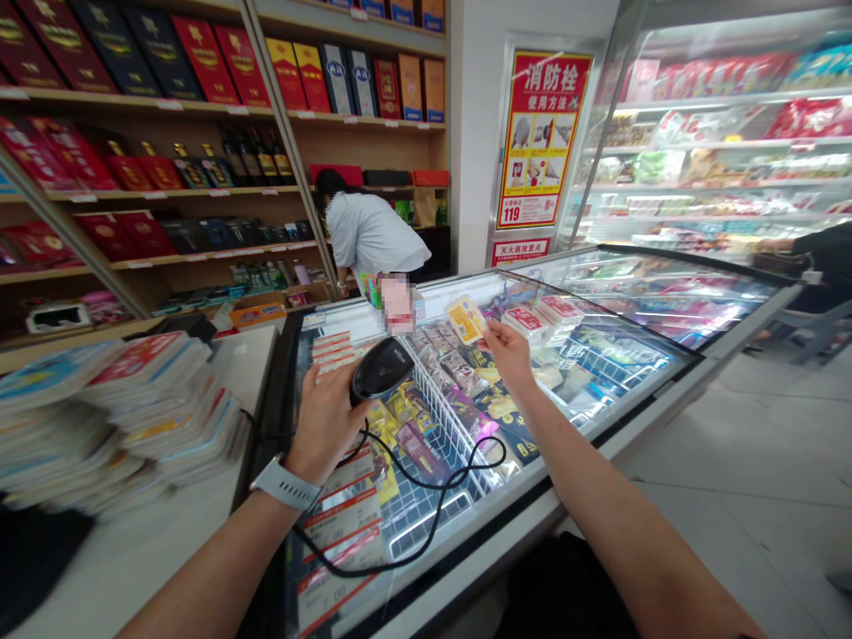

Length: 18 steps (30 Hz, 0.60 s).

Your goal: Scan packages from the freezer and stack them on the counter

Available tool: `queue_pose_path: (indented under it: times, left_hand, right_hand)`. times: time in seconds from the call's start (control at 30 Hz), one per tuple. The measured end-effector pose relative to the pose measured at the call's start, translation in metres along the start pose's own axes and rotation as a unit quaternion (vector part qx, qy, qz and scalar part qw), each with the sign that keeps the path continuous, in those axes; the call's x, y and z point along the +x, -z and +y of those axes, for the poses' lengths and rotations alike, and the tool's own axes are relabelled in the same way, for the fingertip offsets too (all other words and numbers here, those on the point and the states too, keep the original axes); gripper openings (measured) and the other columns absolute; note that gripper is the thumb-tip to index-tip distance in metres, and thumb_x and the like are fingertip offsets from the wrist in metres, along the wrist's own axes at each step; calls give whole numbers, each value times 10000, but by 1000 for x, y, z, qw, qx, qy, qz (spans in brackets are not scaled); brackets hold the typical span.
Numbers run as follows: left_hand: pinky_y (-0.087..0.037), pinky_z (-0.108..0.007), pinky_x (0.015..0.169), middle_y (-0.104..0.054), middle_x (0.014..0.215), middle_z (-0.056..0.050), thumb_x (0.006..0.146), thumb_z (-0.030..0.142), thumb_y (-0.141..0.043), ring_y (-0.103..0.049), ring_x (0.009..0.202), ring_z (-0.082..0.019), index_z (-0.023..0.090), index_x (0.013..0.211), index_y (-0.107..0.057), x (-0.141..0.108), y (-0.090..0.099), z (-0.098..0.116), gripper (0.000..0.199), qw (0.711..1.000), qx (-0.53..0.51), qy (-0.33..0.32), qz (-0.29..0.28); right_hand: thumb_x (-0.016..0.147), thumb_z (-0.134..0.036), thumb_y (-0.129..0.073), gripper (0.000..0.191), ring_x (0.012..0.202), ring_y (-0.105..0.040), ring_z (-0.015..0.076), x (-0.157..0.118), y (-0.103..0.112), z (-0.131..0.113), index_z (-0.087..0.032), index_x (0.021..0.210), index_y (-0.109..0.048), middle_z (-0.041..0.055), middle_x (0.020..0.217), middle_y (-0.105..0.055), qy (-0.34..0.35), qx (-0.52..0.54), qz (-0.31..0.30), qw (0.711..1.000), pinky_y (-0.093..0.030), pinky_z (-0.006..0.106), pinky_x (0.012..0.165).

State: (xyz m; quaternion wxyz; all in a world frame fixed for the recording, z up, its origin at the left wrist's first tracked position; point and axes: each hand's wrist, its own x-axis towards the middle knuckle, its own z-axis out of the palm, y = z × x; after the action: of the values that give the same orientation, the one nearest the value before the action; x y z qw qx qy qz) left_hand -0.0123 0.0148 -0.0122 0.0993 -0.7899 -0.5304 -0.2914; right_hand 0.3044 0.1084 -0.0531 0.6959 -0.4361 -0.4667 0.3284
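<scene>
My left hand [323, 422], with a pale watch band at the wrist, is closed round a black handheld barcode scanner [382, 368]. The scanner's black cable [439, 524] loops over the glass top of a chest freezer [632, 433]. Between thumb and fingers, my right hand [511, 357] pinches a small flat yellow-and-white packet [466, 320] above the glass, in front of the scanner and to its right. Two short stacks of red-and-white packets [525, 321] lie on the freezer just beyond my right hand. Bagged frozen goods in wire baskets show through the glass.
Stacks of flat packets [179, 399], blurred, stand on a white counter [249, 355] at left. Price labels [339, 524] lie along the freezer's near left side. A person [379, 231] bends beyond the freezer. Shelves of boxes [200, 53] line the back; a lit display fridge [725, 151] stands right.
</scene>
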Motion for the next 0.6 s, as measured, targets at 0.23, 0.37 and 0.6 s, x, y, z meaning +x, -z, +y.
queue_pose_path:
  times: [0.23, 0.37, 0.6]
  left_hand:
    - [-244, -542, 1157, -685, 1257, -111, 905, 331, -505, -604, 1213, -300, 212, 1347, -516, 0, 0, 1, 459, 1000, -2, -4, 5]
    - [-253, -553, 1151, -696, 1230, -116, 901, 339, -509, -617, 1192, -311, 194, 1298, -548, 0, -1, -1, 425, 1000, -2, -4, 6]
    - [-259, -551, 1145, -709, 1191, -117, 897, 338, -515, -630, 1164, -315, 190, 1226, -582, 0, -2, -2, 367, 1000, 3, -4, 4]
  right_hand:
    - [671, -535, -736, 538, 699, -685, 176, 0, 0, 0, -150, 1043, -684, 30, 824, -715, 1, 4, 0, 1000, -616, 421, 775]
    - [659, -535, -745, 546, 701, -686, 177, 0, 0, 0, -151, 1043, -685, 28, 821, -716, -2, 7, 2, 1000, -618, 420, 774]
    - [652, -518, -756, 534, 691, -682, 175, 0, 0, 0, -149, 1031, -687, 19, 798, -713, -5, 16, 3, 1000, -618, 413, 761]
